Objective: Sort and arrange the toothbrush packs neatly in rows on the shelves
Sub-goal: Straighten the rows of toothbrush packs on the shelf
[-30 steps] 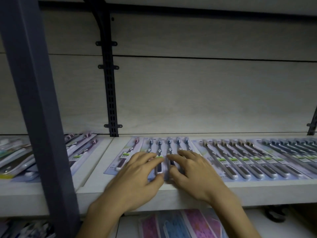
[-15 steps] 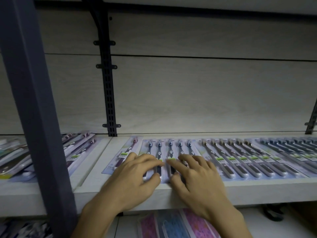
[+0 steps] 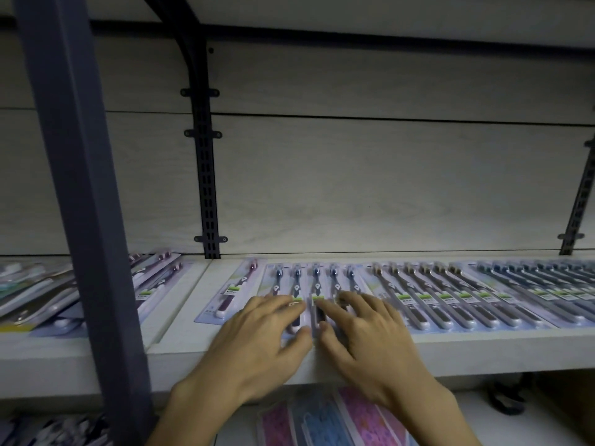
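Place: a shop aisle.
Fixtures: pale shelf (image 3: 483, 352) across mid-frame, slotted black upright (image 3: 206, 188) on the back panel.
Stock: carded toothbrush packs (image 3: 450, 294) in rows; more packs (image 3: 331, 420) at the bottom.

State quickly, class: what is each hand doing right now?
Left hand: open, fingers resting on the blue toothbrush packs.
Right hand: open, fingers resting on the same packs.

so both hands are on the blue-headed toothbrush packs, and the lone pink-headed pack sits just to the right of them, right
Not quite. Both the left hand and the right hand do rest on the blue-headed toothbrush packs, but the lone pink-headed pack lies just to their left, not their right. On the right are the brown-headed packs. The head view shows this.
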A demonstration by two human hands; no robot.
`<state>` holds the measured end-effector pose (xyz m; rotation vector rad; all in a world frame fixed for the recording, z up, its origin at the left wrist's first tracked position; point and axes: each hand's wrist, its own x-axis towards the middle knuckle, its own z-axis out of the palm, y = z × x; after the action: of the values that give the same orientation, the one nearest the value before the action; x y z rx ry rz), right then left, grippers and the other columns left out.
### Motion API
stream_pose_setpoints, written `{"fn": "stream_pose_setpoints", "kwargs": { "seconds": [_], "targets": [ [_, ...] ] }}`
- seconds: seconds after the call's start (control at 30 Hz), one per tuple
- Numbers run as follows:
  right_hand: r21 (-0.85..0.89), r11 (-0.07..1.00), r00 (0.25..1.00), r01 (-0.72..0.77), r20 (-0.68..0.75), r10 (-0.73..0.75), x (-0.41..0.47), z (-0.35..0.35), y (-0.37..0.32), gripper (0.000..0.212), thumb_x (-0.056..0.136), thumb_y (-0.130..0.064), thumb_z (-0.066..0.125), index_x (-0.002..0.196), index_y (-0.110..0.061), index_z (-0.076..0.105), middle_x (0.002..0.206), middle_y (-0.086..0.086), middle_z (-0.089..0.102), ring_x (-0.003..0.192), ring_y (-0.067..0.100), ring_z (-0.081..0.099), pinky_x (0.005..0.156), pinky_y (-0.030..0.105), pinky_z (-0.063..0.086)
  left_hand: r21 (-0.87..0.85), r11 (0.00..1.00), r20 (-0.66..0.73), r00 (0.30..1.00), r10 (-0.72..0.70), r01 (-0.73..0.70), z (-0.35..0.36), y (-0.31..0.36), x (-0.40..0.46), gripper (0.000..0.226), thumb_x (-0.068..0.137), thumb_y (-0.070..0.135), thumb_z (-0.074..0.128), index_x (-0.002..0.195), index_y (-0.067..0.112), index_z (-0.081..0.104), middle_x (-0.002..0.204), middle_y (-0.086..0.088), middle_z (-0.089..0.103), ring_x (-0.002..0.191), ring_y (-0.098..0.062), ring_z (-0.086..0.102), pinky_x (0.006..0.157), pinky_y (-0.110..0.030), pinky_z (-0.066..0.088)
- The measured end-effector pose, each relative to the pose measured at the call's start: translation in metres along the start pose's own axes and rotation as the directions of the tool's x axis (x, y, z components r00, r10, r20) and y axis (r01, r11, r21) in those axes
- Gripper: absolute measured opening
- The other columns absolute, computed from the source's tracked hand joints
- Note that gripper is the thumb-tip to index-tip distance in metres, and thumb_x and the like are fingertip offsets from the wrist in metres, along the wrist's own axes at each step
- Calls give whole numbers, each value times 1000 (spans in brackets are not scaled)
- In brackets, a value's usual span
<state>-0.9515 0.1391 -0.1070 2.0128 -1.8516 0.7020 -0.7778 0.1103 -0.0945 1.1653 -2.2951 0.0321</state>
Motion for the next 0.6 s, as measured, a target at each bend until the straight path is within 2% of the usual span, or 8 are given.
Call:
{"fn": "stream_pose_setpoints", "kwargs": {
  "seconds": [0.17,0.43,0.6],
  "targets": [
    [101,995,993,28,114,-39,3,-11,4,73,76,-58,5,133,-40,47,126,-8,53,120,19,45,98,30,36,2,1000,-5,1000,-15,15,3,10,1,59,81,58,23,131,35,46,132,23,45,121,-5,36,94,-20,35],
    [96,995,995,22,91,-30,0,-6,7,71,77,-56,6,133,-40,46,128,-10,51,120,17,44,100,29,34,-40,999,11,1000,-24,24,2,14,3,49,92,48,38,137,31,44,137,21,44,125,-6,33,98,-18,29],
    [91,995,996,38,81,-46,-1,-4,10,68,79,-54,7,133,-40,46,126,-11,51,118,17,45,99,30,35,-98,995,8,1000,-16,16,1,10,4,47,89,48,34,129,31,53,131,20,49,124,-5,34,97,-15,27]
  ]
}}
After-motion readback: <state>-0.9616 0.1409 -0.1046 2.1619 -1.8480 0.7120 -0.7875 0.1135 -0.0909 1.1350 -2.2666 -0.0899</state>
